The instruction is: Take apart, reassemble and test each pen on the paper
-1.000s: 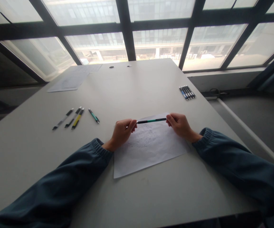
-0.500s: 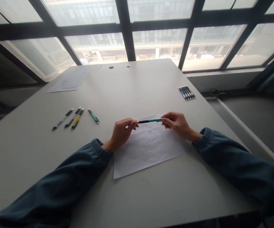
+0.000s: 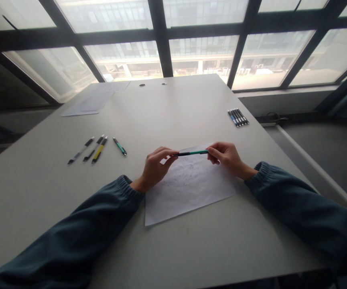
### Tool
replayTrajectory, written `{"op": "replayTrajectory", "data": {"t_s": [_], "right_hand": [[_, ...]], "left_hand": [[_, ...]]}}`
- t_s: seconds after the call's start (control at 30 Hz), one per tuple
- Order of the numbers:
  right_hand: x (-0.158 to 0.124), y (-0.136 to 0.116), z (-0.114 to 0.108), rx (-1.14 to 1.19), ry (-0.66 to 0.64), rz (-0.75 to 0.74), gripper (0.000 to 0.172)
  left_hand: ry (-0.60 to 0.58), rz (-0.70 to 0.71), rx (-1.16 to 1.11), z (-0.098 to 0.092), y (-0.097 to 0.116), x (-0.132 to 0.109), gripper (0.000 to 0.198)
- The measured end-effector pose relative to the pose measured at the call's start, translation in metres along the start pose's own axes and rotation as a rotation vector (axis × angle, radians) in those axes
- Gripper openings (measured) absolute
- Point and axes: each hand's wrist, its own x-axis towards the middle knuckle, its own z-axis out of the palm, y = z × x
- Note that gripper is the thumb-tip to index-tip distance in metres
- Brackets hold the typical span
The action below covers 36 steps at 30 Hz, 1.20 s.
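A green and black pen (image 3: 193,153) lies level in the air between my two hands, just above a white sheet of paper (image 3: 188,188) with faint scribbles. My left hand (image 3: 155,167) pinches the pen's dark tip end with thumb and fingers. My right hand (image 3: 226,157) grips its green rear end. Both wrists rest near the sheet on the grey table (image 3: 167,112).
To the left lie several pens in a row: black and grey pens (image 3: 81,150), a yellow one (image 3: 99,149) and a green one (image 3: 119,146). A bundle of dark pens (image 3: 238,117) sits at the right edge. Loose papers (image 3: 93,101) lie far left by the windows.
My hands have drawn closer together along the pen, the right hand sliding left so less of the pen shows between them. The left fingers have shifted on the tip end.
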Motion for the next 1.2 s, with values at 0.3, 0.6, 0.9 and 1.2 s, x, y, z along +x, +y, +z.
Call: {"op": "replayTrajectory", "data": {"t_s": [0.3,0.6,0.9,1.2], "right_hand": [[0.0003,-0.0021,0.0008,-0.028,-0.009,0.000,0.038],[0.0009,-0.0003,0.0007,-0.027,-0.012,-0.014,0.038],[0.0011,0.0011,0.0010,-0.030,-0.007,-0.025,0.036],[0.0021,0.0076,0.0013,0.016,0.017,-0.056,0.034]], "left_hand": [[-0.039,0.056,0.054,-0.0021,-0.0031,-0.0001,0.011],[-0.056,0.094,0.081,-0.0022,-0.0077,-0.0013,0.011],[-0.061,0.078,0.087,-0.0024,-0.0058,-0.0010,0.013],[-0.086,0.010,0.075,-0.0040,0.0004,0.0004,0.035]]}}
